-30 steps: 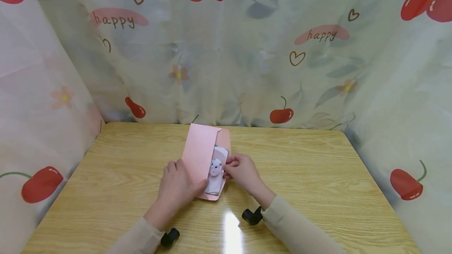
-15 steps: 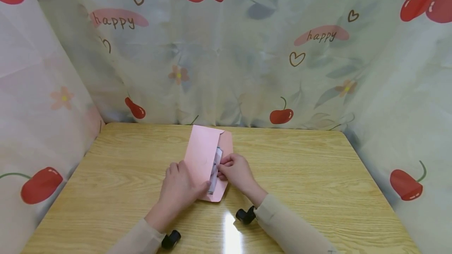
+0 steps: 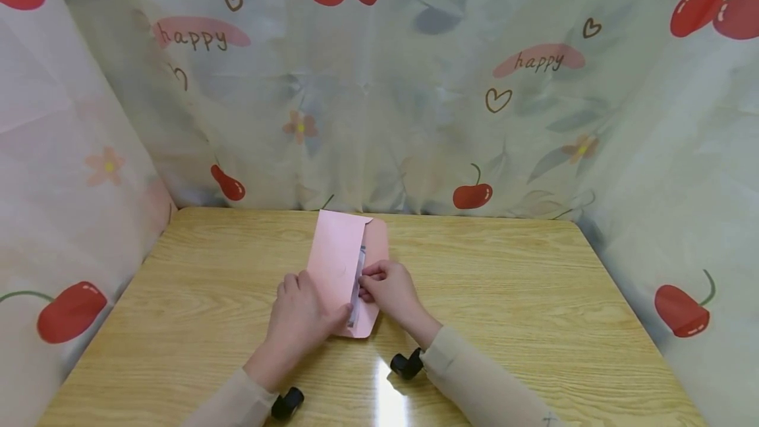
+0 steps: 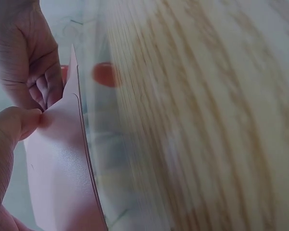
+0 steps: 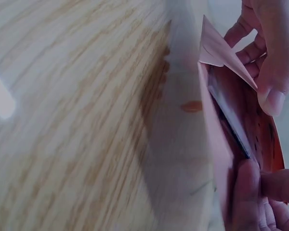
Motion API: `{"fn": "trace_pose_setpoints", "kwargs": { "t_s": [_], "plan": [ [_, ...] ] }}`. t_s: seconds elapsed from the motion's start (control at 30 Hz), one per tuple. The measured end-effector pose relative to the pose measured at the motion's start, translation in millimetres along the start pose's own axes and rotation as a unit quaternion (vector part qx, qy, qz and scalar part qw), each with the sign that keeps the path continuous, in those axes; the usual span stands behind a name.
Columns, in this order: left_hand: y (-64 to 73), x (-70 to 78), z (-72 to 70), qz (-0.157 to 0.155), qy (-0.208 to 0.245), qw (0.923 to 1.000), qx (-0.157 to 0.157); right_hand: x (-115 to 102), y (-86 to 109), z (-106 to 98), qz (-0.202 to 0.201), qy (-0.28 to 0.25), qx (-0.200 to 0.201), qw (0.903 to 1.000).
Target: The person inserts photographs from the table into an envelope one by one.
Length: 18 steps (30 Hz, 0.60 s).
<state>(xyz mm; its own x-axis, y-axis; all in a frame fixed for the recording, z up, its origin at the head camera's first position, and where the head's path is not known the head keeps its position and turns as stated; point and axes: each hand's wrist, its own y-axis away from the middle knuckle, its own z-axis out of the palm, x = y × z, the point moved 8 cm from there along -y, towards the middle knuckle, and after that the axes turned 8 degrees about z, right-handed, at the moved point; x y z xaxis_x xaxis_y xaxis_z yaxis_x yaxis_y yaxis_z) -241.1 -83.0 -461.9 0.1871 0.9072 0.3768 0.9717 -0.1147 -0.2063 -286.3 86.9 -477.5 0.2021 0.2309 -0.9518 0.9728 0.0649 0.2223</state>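
Observation:
Above the table stands a pink envelope, tilted, with its flap side facing right. My left hand grips its left lower part, thumb across the front near the mouth. Between thumb and fingers, my right hand pinches a white printed card at the envelope's opening. Only a narrow strip of the card shows in the head view; the rest is inside. Looking into the gaping envelope, the right wrist view shows the card with a dark edge. The left wrist view has the envelope's outer face under my left thumb.
A wood-grain table lies under both hands, with a bright reflection near its front. Patterned cloth with cherries hangs behind and at both sides. Black wrist-worn pieces sit at both sleeves.
My right hand has moved left with the card, which has slid deeper into the envelope; its animal picture is now hidden. My left hand has stayed nearly in place on the envelope.

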Motion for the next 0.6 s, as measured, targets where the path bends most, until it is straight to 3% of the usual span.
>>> {"fn": "trace_pose_setpoints", "kwargs": {
  "t_s": [0.2,0.3,0.47,0.6],
  "plan": [
    [0.3,-4.5,-2.2,0.001,0.005,0.9999,0.013,-3,2.5,4,-0.014,0.014,-0.018,0.9996],
    [-0.8,-6.7,-2.6,-0.002,0.002,1.0000,0.009,-6,5.5,3,-0.028,0.053,-0.020,0.9980],
    [-3.4,-17.4,-2.7,-0.031,-0.007,0.9994,-0.011,-16,14.4,-13,-0.083,0.130,0.016,0.9879],
    [-4.0,-28.4,-5.7,-0.044,-0.012,0.9989,-0.007,-21,19.6,-34,-0.123,0.178,0.056,0.9747]
  ]
}}
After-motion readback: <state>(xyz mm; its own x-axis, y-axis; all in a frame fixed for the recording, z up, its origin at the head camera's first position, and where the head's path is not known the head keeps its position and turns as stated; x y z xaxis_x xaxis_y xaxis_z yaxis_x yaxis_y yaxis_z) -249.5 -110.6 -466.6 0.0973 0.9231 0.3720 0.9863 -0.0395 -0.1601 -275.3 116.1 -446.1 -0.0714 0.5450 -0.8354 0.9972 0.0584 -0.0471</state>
